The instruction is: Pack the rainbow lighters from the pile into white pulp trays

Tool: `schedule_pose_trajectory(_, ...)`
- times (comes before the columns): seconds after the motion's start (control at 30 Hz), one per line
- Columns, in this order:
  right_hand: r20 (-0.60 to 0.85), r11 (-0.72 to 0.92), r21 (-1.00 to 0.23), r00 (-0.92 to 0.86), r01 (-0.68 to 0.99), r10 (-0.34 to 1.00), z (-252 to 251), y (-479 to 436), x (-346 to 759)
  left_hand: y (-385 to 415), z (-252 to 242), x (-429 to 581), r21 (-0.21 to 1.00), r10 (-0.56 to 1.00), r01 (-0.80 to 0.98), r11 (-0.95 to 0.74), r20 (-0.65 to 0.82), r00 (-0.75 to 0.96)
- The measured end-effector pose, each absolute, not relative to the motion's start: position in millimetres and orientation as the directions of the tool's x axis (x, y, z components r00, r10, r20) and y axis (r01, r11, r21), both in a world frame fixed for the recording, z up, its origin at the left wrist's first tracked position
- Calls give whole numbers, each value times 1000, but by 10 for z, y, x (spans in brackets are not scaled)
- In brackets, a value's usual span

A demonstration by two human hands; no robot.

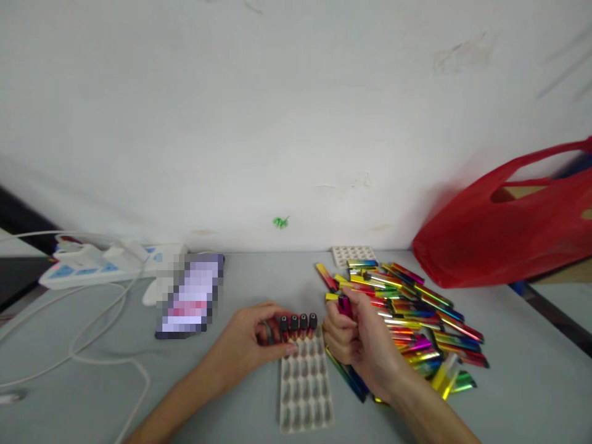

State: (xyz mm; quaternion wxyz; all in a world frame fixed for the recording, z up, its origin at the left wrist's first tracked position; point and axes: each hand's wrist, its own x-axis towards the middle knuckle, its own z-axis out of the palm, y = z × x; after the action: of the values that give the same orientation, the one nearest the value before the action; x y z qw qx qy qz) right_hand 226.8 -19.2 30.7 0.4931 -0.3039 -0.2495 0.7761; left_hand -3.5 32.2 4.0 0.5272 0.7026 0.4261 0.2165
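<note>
In the head view, the left hand [256, 333] curls round four upright black-tipped tubes [295, 323] at the far end of a pale pocketed tray [306, 388], its grip impossible to tell; it should steady that row while the right hand [354, 333], closed on a shiny magenta tube [343, 305], keeps clear. A heap of multicoloured metallic tubes [419, 311] crowds the right hand; the white looped cable [148, 377] and glossy red bag [504, 240] lie well apart.

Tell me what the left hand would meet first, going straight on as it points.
The left hand would first meet the leftmost dark-tipped piece at the tray's far end; contact may already exist, depth being unclear.
</note>
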Motion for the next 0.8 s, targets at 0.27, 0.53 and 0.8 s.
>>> schedule_pose_trajectory(0.27, -270, -356, -748, -234, -560, 934, 315, -207, 2235, 332, 4, -47, 916, 826, 390, -89, -151, 543)
schedule_pose_trajectory(0.53, -294, -362, -686, -214, -631, 931, 328, -180, 2270, 336, 30, -37, 912, 830, 396, -107, -137, 540)
schedule_pose_trajectory(0.8, -269, -357, -634, -238, -686, 933, 388, -191, 2254, 323, 22, -37, 919, 829, 383, -96, -139, 541)
